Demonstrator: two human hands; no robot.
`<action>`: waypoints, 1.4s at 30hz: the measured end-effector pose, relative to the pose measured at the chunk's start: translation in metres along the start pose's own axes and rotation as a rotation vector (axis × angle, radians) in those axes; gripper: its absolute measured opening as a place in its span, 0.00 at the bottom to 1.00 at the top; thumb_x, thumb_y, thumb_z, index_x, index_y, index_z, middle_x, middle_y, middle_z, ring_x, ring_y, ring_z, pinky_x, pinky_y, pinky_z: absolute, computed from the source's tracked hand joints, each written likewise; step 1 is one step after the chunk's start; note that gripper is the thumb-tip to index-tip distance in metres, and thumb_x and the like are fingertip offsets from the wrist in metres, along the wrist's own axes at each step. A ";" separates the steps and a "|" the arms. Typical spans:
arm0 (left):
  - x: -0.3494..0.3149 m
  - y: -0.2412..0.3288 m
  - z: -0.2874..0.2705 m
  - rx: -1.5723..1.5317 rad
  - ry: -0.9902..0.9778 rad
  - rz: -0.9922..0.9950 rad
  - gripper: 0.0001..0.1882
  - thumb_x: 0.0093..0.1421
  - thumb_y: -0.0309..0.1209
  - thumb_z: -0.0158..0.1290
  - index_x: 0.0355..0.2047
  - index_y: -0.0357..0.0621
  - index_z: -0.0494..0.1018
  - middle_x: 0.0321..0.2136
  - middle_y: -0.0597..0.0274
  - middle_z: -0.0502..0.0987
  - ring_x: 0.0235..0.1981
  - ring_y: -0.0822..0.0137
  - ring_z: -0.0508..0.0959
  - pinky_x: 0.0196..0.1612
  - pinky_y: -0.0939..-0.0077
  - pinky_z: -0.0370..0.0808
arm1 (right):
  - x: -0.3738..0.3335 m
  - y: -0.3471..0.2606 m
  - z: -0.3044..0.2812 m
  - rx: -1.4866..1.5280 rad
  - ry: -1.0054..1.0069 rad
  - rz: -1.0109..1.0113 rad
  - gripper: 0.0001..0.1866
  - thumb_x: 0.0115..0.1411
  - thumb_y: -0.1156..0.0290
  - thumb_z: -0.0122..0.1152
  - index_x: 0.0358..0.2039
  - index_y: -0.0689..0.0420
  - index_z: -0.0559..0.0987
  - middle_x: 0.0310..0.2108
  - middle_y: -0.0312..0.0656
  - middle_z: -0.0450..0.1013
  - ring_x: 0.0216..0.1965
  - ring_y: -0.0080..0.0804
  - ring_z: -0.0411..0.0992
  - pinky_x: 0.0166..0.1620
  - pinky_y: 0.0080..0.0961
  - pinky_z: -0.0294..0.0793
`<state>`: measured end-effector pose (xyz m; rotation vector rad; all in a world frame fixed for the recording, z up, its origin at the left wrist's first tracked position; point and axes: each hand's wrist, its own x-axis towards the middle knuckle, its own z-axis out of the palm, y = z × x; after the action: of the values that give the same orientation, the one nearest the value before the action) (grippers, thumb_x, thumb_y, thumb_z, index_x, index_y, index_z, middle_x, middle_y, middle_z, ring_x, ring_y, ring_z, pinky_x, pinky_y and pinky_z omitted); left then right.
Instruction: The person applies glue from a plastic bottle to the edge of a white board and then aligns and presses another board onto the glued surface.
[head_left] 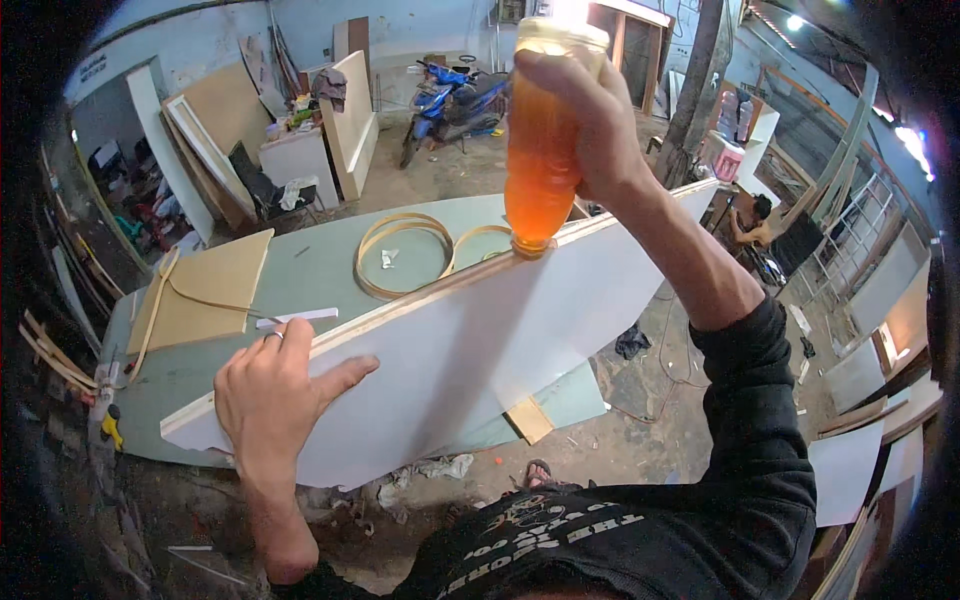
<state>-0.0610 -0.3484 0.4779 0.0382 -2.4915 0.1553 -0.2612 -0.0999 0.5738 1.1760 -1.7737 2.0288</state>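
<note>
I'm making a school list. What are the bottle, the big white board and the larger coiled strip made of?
The bottle looks like clear, shiny plastic: orange liquid shows through its moulded curves. The big white board seems wood-based: pale wood-coloured edge beside a smooth, slightly shiny face. The larger coiled strip is thin and tan, perhaps wood veneer or plastic edging; I can't tell which.
</note>
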 end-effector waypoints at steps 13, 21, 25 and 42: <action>0.001 0.014 0.000 0.043 0.018 0.001 0.31 0.44 0.61 0.64 0.22 0.44 0.68 0.18 0.59 0.74 0.23 0.56 0.77 0.28 0.62 0.72 | 0.006 0.001 -0.039 -0.101 0.015 -0.032 0.17 0.59 0.59 0.62 0.41 0.58 0.74 0.28 0.38 0.73 0.24 0.26 0.74 0.27 0.26 0.77; -0.004 0.015 0.000 0.031 0.008 -0.024 0.31 0.42 0.59 0.66 0.22 0.44 0.66 0.19 0.58 0.74 0.24 0.55 0.77 0.30 0.61 0.71 | 0.003 -0.006 -0.071 -0.117 0.078 -0.084 0.13 0.60 0.61 0.61 0.36 0.59 0.75 0.26 0.36 0.72 0.24 0.23 0.73 0.26 0.23 0.75; -0.004 0.016 0.001 0.047 0.013 -0.024 0.32 0.40 0.58 0.67 0.22 0.44 0.66 0.19 0.57 0.73 0.25 0.54 0.77 0.31 0.60 0.70 | -0.001 -0.006 -0.085 -0.092 0.109 -0.087 0.10 0.61 0.64 0.60 0.33 0.59 0.76 0.23 0.35 0.72 0.21 0.22 0.71 0.24 0.22 0.73; -0.007 0.013 0.005 0.071 0.006 -0.051 0.34 0.37 0.60 0.66 0.22 0.43 0.64 0.20 0.55 0.71 0.25 0.50 0.74 0.30 0.58 0.68 | 0.009 0.005 -0.179 -0.230 0.344 -0.094 0.20 0.57 0.61 0.67 0.45 0.59 0.73 0.28 0.38 0.73 0.24 0.26 0.74 0.25 0.25 0.77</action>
<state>-0.0592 -0.3357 0.4688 0.1309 -2.4757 0.2213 -0.3466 0.0580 0.5823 0.7740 -1.6898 1.7870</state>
